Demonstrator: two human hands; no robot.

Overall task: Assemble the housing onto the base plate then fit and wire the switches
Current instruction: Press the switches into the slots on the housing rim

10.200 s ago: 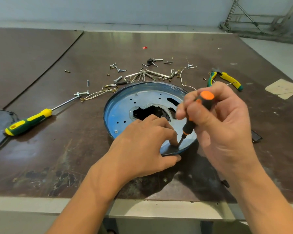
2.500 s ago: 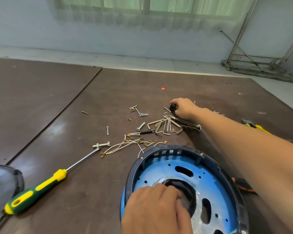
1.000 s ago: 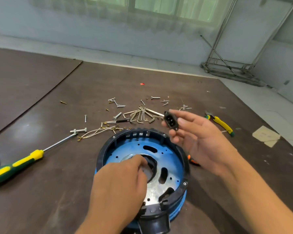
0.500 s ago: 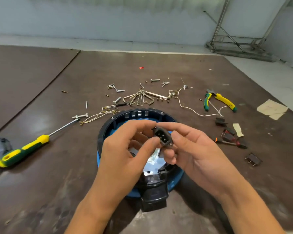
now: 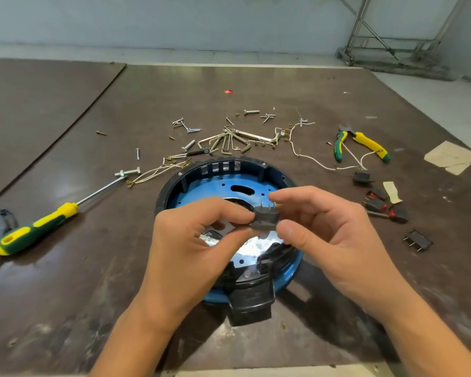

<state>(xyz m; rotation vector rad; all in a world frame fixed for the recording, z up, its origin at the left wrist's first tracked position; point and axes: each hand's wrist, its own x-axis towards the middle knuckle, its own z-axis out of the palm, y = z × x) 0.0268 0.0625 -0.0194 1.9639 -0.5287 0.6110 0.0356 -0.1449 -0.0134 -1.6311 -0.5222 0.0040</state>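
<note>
Dark brown board covers the desk (image 5: 65, 308), with a pale wall and a metal frame behind it. At its middle lies the blue base plate (image 5: 201, 193), now ringed by the black housing (image 5: 174, 183), whose boxy lug points toward the person. Ten seconds back the plate was bare and a screwdriver was at work on it, so the housing step looks done or nearly so. Since then the right hand (image 5: 337, 240) went out to the litter of hex keys (image 5: 226, 142) and screws and brought back a small black socket (image 5: 265, 219). The left hand (image 5: 191, 248), which had rested on the plate, came up to meet it. Half a second ago the socket's pinned face was turned to the camera. Now both hands pinch it between thumb and fingertips just above the plate's central opening, with its metal terminals pointing up. That turning reads as a check of orientation before seating it, so the work has likely passed to the fitting stage. Rocker switches (image 5: 378, 204) wait well to the right and loose wires (image 5: 158, 174) lie beyond the housing, none fitted yet. A green-and-yellow screwdriver (image 5: 36, 229) lies at the left, and pliers (image 5: 365, 144) at the far right.
</note>
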